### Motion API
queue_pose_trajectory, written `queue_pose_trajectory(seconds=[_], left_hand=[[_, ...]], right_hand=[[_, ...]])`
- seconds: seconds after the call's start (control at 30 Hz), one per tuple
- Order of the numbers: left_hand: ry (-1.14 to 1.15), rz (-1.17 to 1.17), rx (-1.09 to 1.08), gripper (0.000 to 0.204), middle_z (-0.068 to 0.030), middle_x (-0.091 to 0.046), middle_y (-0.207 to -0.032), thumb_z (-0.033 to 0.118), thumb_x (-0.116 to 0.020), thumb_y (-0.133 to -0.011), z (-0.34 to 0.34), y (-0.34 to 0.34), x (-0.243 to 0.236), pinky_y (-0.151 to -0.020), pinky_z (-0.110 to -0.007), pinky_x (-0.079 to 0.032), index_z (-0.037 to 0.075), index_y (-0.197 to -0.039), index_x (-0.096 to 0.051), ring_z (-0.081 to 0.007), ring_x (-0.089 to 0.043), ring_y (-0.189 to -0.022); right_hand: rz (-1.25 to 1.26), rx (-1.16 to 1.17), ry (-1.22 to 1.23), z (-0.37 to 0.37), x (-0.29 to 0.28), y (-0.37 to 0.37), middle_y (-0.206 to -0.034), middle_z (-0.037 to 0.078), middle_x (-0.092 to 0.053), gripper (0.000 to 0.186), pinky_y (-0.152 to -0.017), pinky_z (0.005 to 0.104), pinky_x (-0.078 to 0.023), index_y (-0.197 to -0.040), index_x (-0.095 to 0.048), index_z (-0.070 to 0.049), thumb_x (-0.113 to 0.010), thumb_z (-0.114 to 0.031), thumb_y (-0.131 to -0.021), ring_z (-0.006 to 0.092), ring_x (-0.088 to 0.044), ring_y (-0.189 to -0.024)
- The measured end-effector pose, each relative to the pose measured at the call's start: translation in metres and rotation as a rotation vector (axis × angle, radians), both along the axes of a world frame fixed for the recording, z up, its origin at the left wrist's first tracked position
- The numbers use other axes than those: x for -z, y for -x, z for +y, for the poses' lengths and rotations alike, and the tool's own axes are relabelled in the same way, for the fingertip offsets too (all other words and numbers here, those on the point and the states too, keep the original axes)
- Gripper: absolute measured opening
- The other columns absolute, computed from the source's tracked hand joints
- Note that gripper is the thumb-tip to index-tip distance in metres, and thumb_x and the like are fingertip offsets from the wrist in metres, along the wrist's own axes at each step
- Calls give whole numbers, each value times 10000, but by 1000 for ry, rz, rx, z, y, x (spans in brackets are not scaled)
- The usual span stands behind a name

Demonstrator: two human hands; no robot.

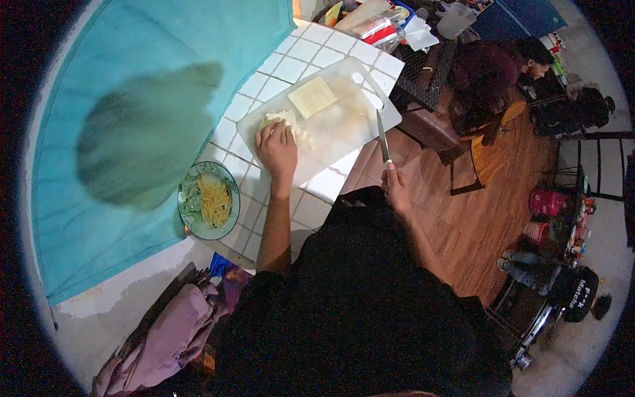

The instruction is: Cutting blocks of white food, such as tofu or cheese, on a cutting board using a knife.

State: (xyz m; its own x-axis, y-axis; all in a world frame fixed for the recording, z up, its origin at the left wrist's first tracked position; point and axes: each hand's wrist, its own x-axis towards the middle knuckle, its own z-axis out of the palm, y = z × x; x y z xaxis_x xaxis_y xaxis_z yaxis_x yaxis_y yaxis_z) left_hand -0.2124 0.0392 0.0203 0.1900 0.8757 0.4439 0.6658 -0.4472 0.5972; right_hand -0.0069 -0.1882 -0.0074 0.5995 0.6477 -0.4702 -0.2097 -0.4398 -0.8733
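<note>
On the white cutting board [344, 142], my left hand [276, 151] reaches over a small heap of pale cut pieces [281, 118], its fingers bent down and closing on them. The fingertips are partly lost among the pieces. A flat, squarish pale-yellow slab [312, 97] lies just beyond, toward the board's far edge. My right hand [397, 188] grips the handle of a kitchen knife [383, 137] beside the board's right edge, its blade pointing away from me. To the left stands a round bowl [233, 221] with a green leaf pattern, holding thin yellow strips [214, 202].
The board lies on a white tiled counter [321, 204]. A teal curtain [152, 40] hangs along its left side. Packages and a plastic container [456, 20] crowd the far end. A person [493, 73] sits low on the right, near a wooden chair [486, 162]. Another person [569, 291] stands farther off.
</note>
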Motion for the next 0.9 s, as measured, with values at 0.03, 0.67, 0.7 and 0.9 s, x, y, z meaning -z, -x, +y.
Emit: queue_pose_trajectory(seconds=[0.03,0.67,0.7,0.9], left_hand=[[-1,58,7,312,-80,-639,-1139,212,-730,-818,0,5,-2,-970,-468,-408,80,-1100,-712,-308,-552,-1092],[-32,197,92,419,-127,-504,-1389,163,-691,-842,7,-2,11,-1120,-547,-255,73,-1245,-622,-358,-360,-1382],[-32,192,86,419,-127,-504,-1389,163,-691,-842,7,-6,10,-1120,-547,-255,73,-1245,-622,-358,-360,-1382],[14,174,95,381,-120,-509,-1383,197,-706,-840,5,-21,8,-1111,-558,-262,88,-1200,-645,-338,-359,-1382]], right_hand=[[12,-12,-8,1,0,2,-673,-15,-453,484,-553,265,-341,-812,-574,-45,-466,-458,-1040,89,-411,-613],[-694,-201,-103,47,-5,-7,-1061,257,-639,363,-863,460,-498,-1220,-548,29,-582,-229,-967,432,-620,-975],[-669,-232,-117,53,-3,-11,-1092,273,-628,366,-884,475,-492,-1233,-540,21,-600,-196,-944,462,-603,-1017],[-928,-186,-64,91,-106,-9,-1028,202,-634,265,-886,440,-477,-1131,-612,-17,-641,-142,-899,380,-607,-1020]])
